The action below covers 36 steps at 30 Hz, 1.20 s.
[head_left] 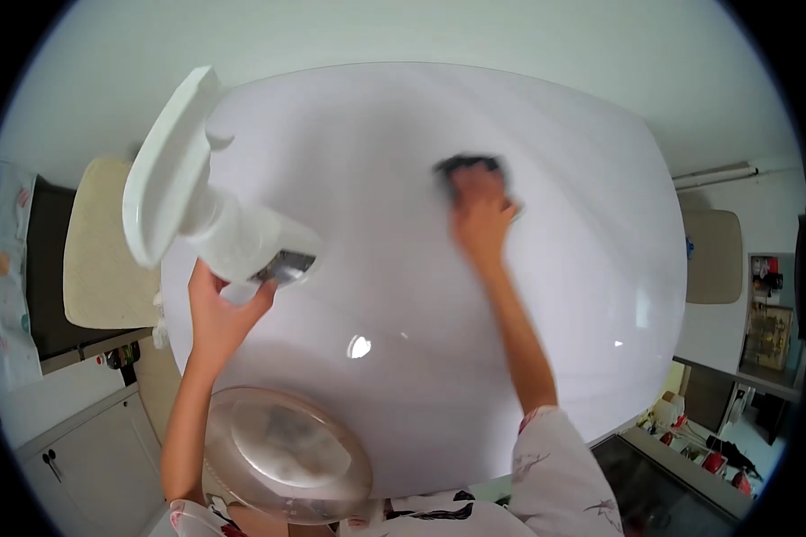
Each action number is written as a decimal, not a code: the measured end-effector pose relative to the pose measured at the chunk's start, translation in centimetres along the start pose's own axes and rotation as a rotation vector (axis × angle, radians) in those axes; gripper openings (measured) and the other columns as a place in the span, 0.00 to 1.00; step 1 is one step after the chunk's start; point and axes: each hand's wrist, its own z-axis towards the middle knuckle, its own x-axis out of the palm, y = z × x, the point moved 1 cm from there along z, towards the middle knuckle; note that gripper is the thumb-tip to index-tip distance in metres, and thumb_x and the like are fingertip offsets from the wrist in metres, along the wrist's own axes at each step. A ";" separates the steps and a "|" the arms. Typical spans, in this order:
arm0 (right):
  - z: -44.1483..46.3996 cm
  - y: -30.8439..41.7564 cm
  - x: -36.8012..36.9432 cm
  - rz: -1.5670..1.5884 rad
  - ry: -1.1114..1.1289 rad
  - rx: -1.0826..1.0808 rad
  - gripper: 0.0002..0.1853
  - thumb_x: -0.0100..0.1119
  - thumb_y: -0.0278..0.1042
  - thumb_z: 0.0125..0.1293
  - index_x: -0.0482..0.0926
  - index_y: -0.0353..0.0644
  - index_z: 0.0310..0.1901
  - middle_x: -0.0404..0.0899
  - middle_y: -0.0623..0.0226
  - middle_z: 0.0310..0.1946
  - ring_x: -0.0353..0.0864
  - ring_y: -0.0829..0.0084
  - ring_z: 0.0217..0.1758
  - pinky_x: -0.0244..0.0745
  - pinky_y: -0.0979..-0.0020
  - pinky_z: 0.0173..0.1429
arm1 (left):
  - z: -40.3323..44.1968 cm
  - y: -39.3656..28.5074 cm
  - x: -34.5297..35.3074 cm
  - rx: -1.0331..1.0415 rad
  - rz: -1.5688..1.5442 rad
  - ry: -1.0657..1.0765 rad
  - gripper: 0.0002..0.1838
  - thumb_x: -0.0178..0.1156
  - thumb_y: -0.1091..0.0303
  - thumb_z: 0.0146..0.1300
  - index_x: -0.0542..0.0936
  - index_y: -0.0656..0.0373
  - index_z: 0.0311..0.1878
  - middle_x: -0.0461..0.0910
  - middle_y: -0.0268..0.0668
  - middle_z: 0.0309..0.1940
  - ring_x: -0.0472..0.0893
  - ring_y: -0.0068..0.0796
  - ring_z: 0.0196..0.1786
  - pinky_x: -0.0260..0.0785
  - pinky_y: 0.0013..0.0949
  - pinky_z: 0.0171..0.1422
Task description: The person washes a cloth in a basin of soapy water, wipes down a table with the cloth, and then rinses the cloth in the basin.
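My left hand (224, 313) is wrapped round the lower part of a white spray bottle (242, 237). The bottle is tilted, its large trigger head up and to the left, with a dark label patch near the thumb. Out over the white glossy table (376, 259), my right hand (482, 210) presses down on a dark cloth (461, 164). Motion blurs the fingers and the cloth, whose far edge shows past the fingertips.
At the near left table edge is a clear, brownish plastic bowl or lid (358, 461). Cream chairs stand left (103, 251) and right (716, 255). A grey-white cabinet (94, 456) is at lower left, a cluttered shelf (690, 443) at lower right. A pale wall borders the far edge.
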 end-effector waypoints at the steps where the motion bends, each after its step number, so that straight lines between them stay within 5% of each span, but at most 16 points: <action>1: -3.4 2.9 0.1 0.008 0.043 -0.099 0.25 0.52 0.31 0.51 0.69 0.54 0.54 0.63 0.63 0.59 0.58 0.58 0.63 0.56 0.44 0.50 | 0.9 -0.2 1.0 0.026 -0.053 0.000 0.27 0.67 0.75 0.42 0.69 0.65 0.48 0.77 0.39 0.41 0.77 0.26 0.44 0.69 0.32 0.51; 3: -9.6 8.7 -4.1 0.148 0.374 -0.241 0.25 0.50 0.30 0.53 0.70 0.57 0.55 0.62 0.63 0.61 0.56 0.57 0.66 0.53 0.39 0.54 | 2.4 -0.8 2.9 0.058 -0.035 0.033 0.27 0.67 0.75 0.43 0.69 0.64 0.49 0.76 0.38 0.42 0.77 0.27 0.44 0.70 0.33 0.51; 6: -18.5 9.2 -8.1 0.377 0.445 -0.603 0.27 0.49 0.33 0.55 0.67 0.63 0.58 0.59 0.72 0.64 0.58 0.64 0.66 0.54 0.51 0.62 | 3.7 -1.2 6.2 0.127 -0.001 0.088 0.27 0.66 0.75 0.44 0.69 0.61 0.50 0.75 0.37 0.44 0.76 0.28 0.47 0.70 0.34 0.51; 8: -20.6 5.3 -10.0 0.269 0.515 -0.568 0.27 0.50 0.33 0.55 0.66 0.62 0.59 0.58 0.69 0.65 0.55 0.63 0.68 0.51 0.53 0.64 | 4.3 -2.0 8.0 0.119 0.056 0.167 0.29 0.65 0.75 0.45 0.68 0.59 0.54 0.73 0.38 0.49 0.74 0.32 0.52 0.70 0.37 0.53; 10: -20.5 -0.2 -11.2 0.213 0.558 -0.281 0.27 0.50 0.29 0.51 0.70 0.62 0.56 0.59 0.69 0.64 0.56 0.65 0.67 0.54 0.51 0.60 | 4.5 -2.6 9.7 0.144 0.051 0.181 0.29 0.65 0.76 0.46 0.67 0.60 0.55 0.72 0.37 0.49 0.73 0.31 0.52 0.69 0.36 0.54; 14: -14.6 -13.4 -9.1 -0.052 0.181 0.132 0.26 0.46 0.27 0.58 0.67 0.55 0.60 0.60 0.64 0.64 0.59 0.61 0.66 0.50 0.53 0.60 | 5.2 -1.9 11.8 0.146 0.001 0.212 0.32 0.64 0.76 0.47 0.64 0.59 0.58 0.69 0.40 0.54 0.71 0.36 0.57 0.68 0.41 0.58; 19: 1.5 -28.9 -0.8 -0.192 -0.001 0.547 0.24 0.43 0.48 0.63 0.62 0.64 0.63 0.58 0.70 0.65 0.54 0.62 0.68 0.48 0.39 0.59 | 6.0 -1.6 13.3 0.167 0.031 0.197 0.33 0.64 0.77 0.48 0.64 0.59 0.59 0.69 0.39 0.54 0.71 0.35 0.57 0.67 0.40 0.58; 21: 6.5 -26.8 1.0 -0.218 0.031 0.600 0.25 0.46 0.47 0.61 0.63 0.65 0.62 0.60 0.70 0.64 0.56 0.61 0.66 0.50 0.38 0.58 | 6.4 -1.6 13.5 0.171 0.018 0.196 0.33 0.64 0.77 0.48 0.64 0.58 0.59 0.69 0.38 0.54 0.71 0.34 0.56 0.68 0.40 0.58; 23: 7.7 -21.2 2.8 -0.241 -0.025 0.321 0.26 0.49 0.43 0.59 0.64 0.65 0.61 0.61 0.71 0.64 0.57 0.61 0.65 0.51 0.41 0.58 | 6.5 -1.1 13.6 0.119 -0.051 0.177 0.33 0.65 0.76 0.48 0.64 0.58 0.59 0.70 0.38 0.54 0.71 0.32 0.56 0.68 0.39 0.58; 27: 1.9 -9.0 2.1 -0.104 -0.087 0.115 0.29 0.55 0.36 0.52 0.67 0.61 0.59 0.61 0.68 0.63 0.58 0.60 0.64 0.55 0.47 0.54 | 7.2 -0.9 13.5 0.026 -0.073 0.209 0.32 0.64 0.76 0.49 0.64 0.58 0.59 0.70 0.37 0.54 0.71 0.31 0.56 0.67 0.38 0.59; 34: -16.0 5.7 -8.0 0.194 0.385 -0.167 0.34 0.56 0.30 0.45 0.67 0.62 0.60 0.56 0.68 0.67 0.54 0.60 0.68 0.52 0.50 0.56 | 5.0 -1.1 8.3 0.324 0.316 0.317 0.33 0.61 0.68 0.55 0.60 0.56 0.64 0.64 0.43 0.60 0.62 0.42 0.64 0.56 0.37 0.67; 36: -18.2 7.4 -8.6 0.268 0.431 -0.288 0.36 0.56 0.28 0.43 0.67 0.62 0.60 0.56 0.67 0.67 0.53 0.60 0.68 0.50 0.50 0.57 | 2.7 -2.1 2.9 0.229 0.411 0.382 0.31 0.60 0.69 0.56 0.60 0.57 0.64 0.63 0.43 0.60 0.61 0.41 0.65 0.55 0.37 0.67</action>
